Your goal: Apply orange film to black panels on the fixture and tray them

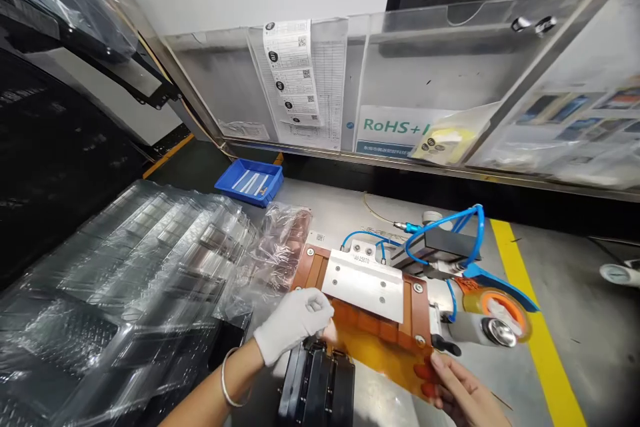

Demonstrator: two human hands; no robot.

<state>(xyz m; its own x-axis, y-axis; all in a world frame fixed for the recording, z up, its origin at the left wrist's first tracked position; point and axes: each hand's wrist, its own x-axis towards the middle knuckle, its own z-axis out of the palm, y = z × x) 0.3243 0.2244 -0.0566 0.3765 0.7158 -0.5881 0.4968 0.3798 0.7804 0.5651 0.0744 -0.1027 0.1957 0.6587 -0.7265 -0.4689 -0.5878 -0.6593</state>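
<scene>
head view: person's own two hands near bottom centre, over a grey bench
left hand [295, 323]: white glove, fingers curled together, pressing down on the near-left edge of the amber film sheet [380, 347]
right hand [463, 397]: bare, pinching the sheet's near-right edge, clamped on it
film: lies under the orange fixture [417, 310] with white plate [364, 283], near end sticking out toward the person
black parts stack [317, 387]: just near the left hand
tape dispenser [495, 310]: right of the fixture
clear trays [125, 280]: left
blue bin [249, 181]: far left
step: looks like seating or aligning the film in the fixture
next: probably needs both edges kept flat and square, gentle pull
</scene>
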